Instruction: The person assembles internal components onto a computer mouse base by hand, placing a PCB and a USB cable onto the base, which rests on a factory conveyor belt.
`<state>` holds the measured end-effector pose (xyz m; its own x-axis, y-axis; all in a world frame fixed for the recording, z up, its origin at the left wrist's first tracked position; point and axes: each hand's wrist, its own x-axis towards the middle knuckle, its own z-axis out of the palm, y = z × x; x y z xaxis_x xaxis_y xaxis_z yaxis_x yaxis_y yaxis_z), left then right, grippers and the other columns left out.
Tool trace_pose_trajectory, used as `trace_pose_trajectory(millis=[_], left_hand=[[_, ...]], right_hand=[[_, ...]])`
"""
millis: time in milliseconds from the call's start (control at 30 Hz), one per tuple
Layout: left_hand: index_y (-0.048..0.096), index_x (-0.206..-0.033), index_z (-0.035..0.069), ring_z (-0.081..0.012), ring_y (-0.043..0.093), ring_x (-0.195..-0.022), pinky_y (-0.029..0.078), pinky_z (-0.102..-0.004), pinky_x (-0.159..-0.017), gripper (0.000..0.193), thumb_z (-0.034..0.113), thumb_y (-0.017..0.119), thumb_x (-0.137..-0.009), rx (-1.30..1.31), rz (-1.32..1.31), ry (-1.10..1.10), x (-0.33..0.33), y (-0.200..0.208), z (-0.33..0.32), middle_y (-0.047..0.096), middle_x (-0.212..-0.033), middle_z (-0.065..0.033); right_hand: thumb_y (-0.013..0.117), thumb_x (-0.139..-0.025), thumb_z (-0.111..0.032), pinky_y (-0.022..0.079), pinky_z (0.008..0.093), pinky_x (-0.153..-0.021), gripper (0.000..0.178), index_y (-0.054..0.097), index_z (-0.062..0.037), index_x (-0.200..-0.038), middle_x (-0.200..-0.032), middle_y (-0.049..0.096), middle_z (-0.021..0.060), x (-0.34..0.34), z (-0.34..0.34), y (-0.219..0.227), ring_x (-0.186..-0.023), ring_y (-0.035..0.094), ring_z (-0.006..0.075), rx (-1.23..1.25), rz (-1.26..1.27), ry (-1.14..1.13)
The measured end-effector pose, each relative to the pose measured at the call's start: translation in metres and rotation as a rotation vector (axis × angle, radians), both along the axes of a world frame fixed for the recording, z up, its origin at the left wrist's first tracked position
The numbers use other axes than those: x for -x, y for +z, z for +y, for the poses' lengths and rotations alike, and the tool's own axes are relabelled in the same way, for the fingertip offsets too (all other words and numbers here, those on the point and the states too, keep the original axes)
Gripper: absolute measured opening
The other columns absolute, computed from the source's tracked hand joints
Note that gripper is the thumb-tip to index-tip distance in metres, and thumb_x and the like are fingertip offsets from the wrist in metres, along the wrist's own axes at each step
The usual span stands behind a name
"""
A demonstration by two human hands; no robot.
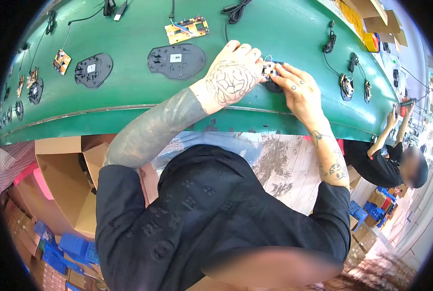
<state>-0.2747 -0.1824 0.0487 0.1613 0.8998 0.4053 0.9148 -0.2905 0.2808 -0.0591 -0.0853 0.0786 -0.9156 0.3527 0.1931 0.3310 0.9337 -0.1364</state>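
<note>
Nearest me is the person's black, short-sleeved top [216, 203], bent toward the work. Beside it on the left stands an open brown cardboard box [56, 179], with blue plastic crates [74, 245] lower down.

Past the front edge of the long, glossy green tabletop [129, 92], both forearms reach forward and the hands meet. Between them, near that edge, is a small yellowish circuit board with thin wires [269, 69], over a dark, rounded plastic base [273, 87] that is partly hidden. The left hand [233, 75] comes in knuckles up, fingers bent down to the board's left side. The right hand [301, 94] lies with fingers stretched onto it from the right. Both touch the piece; whether they pinch it or only press, I cannot tell from here.

To the left of the left hand lies a broad black plastic base with a pale label [190, 69], and farther left a similar black base [102, 70]. Beyond the first is a yellow rectangular circuit board [187, 30], near a bundled black cable [235, 13].

Off to the right lie two small wired assemblies [346, 87]. A co-worker in black [372, 162] is farther along, arms raised toward the table.
</note>
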Motion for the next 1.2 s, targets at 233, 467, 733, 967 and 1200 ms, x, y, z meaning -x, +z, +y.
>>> trace_pose_trajectory(millis=[233,467,733,967,1200], left_hand=[[0.065,-0.109,0.01,-0.0241,0.059,-0.1,0.042,-0.0398,-0.095,0.034,0.035,0.068,-0.086,0.033,-0.124,-0.063,0.015,-0.005,0.006,0.059,-0.105,-0.007],[0.066,-0.112,0.016,-0.0232,0.057,-0.107,0.038,-0.0415,-0.099,0.034,0.035,0.072,-0.085,0.163,-0.277,-0.105,0.023,-0.007,0.007,0.058,-0.113,-0.0056],[0.067,-0.113,0.018,-0.0237,0.057,-0.105,0.038,-0.0411,-0.099,0.034,0.034,0.073,-0.084,0.154,-0.268,-0.099,0.026,-0.008,0.008,0.057,-0.112,-0.0048],[0.067,-0.114,0.018,-0.0243,0.057,-0.105,0.038,-0.0405,-0.098,0.037,0.037,0.073,-0.084,0.063,-0.257,-0.085,0.023,-0.013,0.01,0.057,-0.111,-0.0039],[0.067,-0.114,0.015,-0.0242,0.057,-0.107,0.039,-0.0416,-0.098,0.036,0.035,0.073,-0.084,0.106,-0.289,-0.108,0.023,-0.012,0.005,0.057,-0.112,-0.0043]], right_hand=[[0.066,-0.081,-0.003,0.05,0.0373,-0.098,0.034,0.072,-0.0185,-0.111,-0.123,0.068,0.0012,0.008,-0.008,-0.007,-0.116,0.061,0.0239,0.029,0.077,-0.027],[0.07,-0.081,-0.004,0.052,0.0364,-0.096,0.034,0.071,-0.0176,-0.112,-0.123,0.068,0.0008,0.003,-0.005,-0.023,-0.116,0.062,0.0242,0.085,0.163,-0.015],[0.072,-0.083,-0.007,0.051,0.0367,-0.096,0.025,0.072,-0.0138,-0.107,-0.123,0.068,0.0035,0.004,0.0,-0.017,-0.116,0.062,0.0244,0.184,0.17,-0.033],[0.074,-0.084,-0.018,0.052,0.0348,-0.092,0.017,0.075,-0.0104,-0.099,-0.116,0.069,0.0068,0.013,0.009,-0.006,-0.104,0.067,0.0262,0.403,0.204,-0.301],[0.073,-0.082,-0.022,0.053,0.0364,-0.089,0.017,0.074,-0.0089,-0.093,-0.113,0.069,0.0079,0.021,0.014,0.005,-0.1,0.067,0.0279,0.426,0.056,-0.253]])
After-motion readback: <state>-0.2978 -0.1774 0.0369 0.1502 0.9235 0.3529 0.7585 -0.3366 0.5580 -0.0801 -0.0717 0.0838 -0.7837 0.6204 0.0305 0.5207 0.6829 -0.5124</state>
